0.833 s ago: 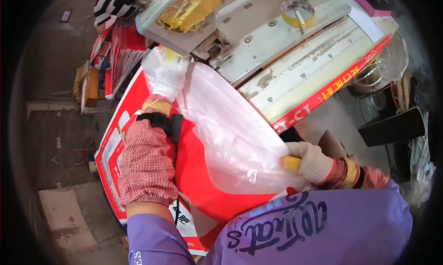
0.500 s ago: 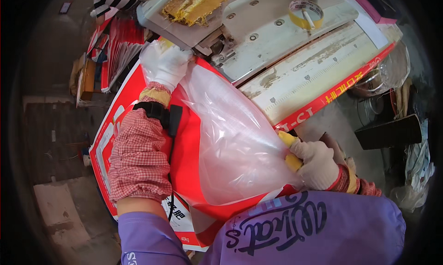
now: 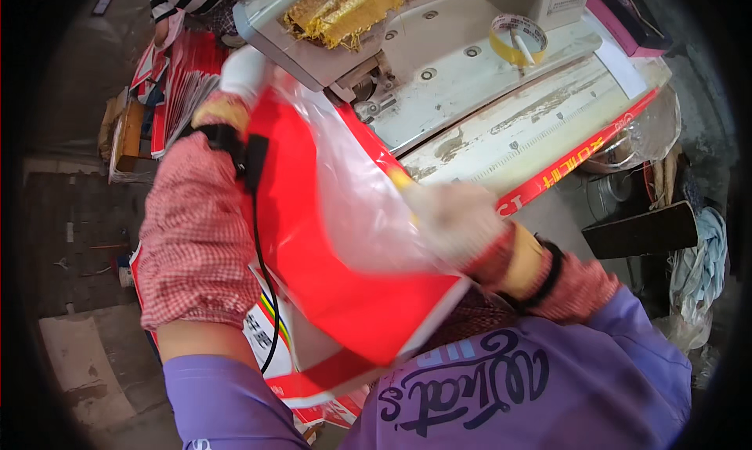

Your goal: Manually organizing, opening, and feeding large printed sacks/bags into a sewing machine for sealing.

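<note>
White-gloved fingers of the left hand (image 3: 244, 70) pinch the far top corner of the red sack (image 3: 329, 293) and its clear liner (image 3: 352, 207). The right hand (image 3: 454, 219), blurred, presses the liner near its right edge; whether those fingers grip it, I cannot tell. The liner looks partly tucked in, its mouth not yet under the sewing machine (image 3: 407, 50) just beyond. One sack in hand, one liner, one tape roll (image 3: 518, 37) far right, more sacks stacked far left (image 3: 176, 82).
</note>
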{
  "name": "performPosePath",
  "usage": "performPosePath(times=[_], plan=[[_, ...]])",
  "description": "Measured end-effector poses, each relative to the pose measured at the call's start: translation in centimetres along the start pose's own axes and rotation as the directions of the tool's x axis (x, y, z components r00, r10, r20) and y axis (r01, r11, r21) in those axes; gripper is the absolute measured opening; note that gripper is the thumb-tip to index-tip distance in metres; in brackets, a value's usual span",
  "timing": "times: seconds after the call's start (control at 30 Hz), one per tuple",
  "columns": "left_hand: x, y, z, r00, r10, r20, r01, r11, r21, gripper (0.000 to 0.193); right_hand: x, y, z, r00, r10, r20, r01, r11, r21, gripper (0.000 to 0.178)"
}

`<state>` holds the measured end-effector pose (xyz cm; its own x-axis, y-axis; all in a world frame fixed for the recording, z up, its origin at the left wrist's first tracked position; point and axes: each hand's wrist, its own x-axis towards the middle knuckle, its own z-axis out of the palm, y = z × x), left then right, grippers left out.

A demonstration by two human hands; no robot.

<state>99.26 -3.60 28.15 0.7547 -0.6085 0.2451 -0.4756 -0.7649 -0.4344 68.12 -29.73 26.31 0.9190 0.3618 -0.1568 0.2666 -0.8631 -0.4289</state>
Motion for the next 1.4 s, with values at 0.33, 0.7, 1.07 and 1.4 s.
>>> performPosePath(times=[0.33, 0.7, 1.07, 1.4], plan=[[-4.0, 6.5, -19.2, 0.907, 0.330, 0.263, -0.386, 0.901, 0.200, 0.005, 11.3, 0.1, -1.6, 0.938, -0.209, -0.278, 0.200, 0.978, -0.061, 0.019], [-6.2, 21.1, -25.3, 0.217, 0.823, 0.525, -0.310, 0.568, -0.763, 0.043, 15.3, 1.7, -3.2, 0.791, -0.598, 0.124, 0.610, 0.763, -0.211, 0.020], [-5.5, 17.0, -29.0, 0.239, 0.431, 0.870, 0.167, 0.865, -0.474, 0.053, 14.7, 2.9, -2.3, 0.822, -0.562, 0.091, 0.561, 0.772, -0.299, 0.026], [-9.4, 17.7, -28.9, 0.568, 0.370, 0.735, -0.284, 0.927, -0.246, 0.050, 13.3, 3.4, -1.3, 0.917, -0.379, -0.121, 0.384, 0.923, 0.018, 0.030]])
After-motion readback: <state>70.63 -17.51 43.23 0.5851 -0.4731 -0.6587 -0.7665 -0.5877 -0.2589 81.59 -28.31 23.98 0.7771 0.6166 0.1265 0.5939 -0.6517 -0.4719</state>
